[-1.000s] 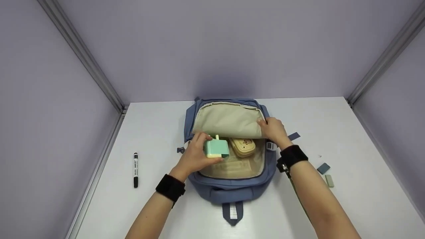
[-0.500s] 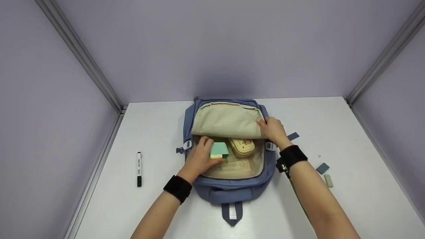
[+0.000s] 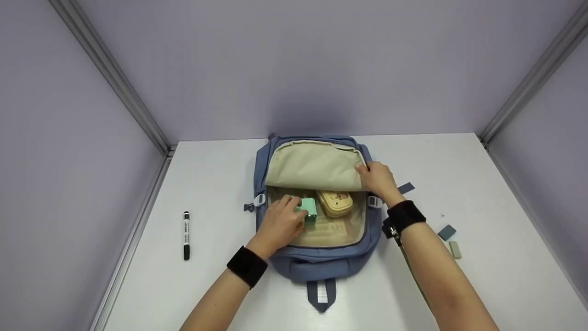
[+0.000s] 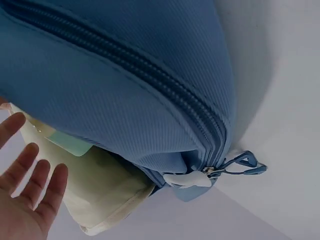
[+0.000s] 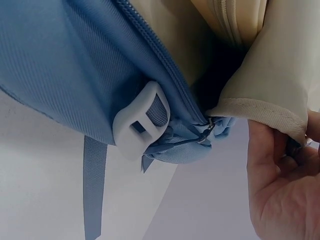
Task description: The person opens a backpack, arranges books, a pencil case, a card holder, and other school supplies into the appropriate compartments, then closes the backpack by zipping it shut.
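Mint-green box (image 3: pixel 309 205) seemingly being stowed inside the backpack (image 3: pixel 321 253) rim, we note left hand (image 3: pixel 280 223) splayed, likely needing withdrawal, right hand (image 3: pixel 379 179) gripping flap (image 3: pixel 314 168).

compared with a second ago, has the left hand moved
Yes: judged against the left white buckle, the left hand has moved right, toward the yellow case.

A blue backpack (image 3: pixel 317 271) lies unzipped on the tabletop (image 3: pixel 220 184), its cream-lined flap (image 3: pixel 314 165) folded back from the opening. Inside, left of the middle, sits a small, boxy, mint-green object (image 3: pixel 309 208), partly hidden by fingers.
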Available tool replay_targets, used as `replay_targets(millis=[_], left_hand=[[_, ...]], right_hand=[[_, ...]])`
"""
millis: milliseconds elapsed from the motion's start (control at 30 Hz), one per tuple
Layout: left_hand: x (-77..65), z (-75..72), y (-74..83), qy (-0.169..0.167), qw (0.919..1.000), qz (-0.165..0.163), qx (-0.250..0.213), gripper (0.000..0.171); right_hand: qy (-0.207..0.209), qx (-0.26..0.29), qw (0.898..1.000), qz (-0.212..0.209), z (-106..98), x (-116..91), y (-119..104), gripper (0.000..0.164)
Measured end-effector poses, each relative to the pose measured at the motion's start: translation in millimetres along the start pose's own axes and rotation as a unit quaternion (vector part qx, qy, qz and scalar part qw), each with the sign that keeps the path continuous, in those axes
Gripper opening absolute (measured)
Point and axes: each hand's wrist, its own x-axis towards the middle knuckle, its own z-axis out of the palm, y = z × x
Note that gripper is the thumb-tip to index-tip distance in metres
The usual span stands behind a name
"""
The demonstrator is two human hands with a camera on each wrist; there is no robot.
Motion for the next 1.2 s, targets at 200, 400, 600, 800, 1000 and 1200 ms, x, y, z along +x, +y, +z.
replay_targets(millis=[200, 400, 600, 800, 1000, 1200], left_hand=[[2.5, 3.1, 0.9, -0.005, 0.9979, 0.044, 0.047, 0.012], [7.3, 4.5, -1.8, -0.026, 0.9959, 0.034, 0.080, 0.019], [6.0, 1.9, -0.5, -0.092, 0.9925, 0.006, 0.080, 0.026], [5.9, 3.3, 1.0, -0.142, 0.9875, -0.037, 0.058, 0.042], [11.3, 2.5, 3.2, -0.163, 0.9841, -0.062, 0.034, 0.066], [16.1, -6.4, 10.0, -0.085, 0.9945, -0.023, 0.057, 0.052]], right_hand=[[0.004, -0.001, 1.000, 0.001, 1.1, 0.7, -0.1, 0.040], [0.007, 0.007, 1.000, -0.003, -0.1, -0.8, -3.4, 0.040], [0.027, 0.039, 0.999, -0.026, -1.7, -2.5, -4.5, 0.037], [0.043, 0.065, 0.996, -0.053, -4.3, -3.0, -0.7, 0.034], [0.043, 0.090, 0.993, -0.064, -3.0, -3.2, 2.1, 0.034], [0.046, 0.085, 0.993, -0.062, -2.8, -4.6, 2.9, 0.033]])
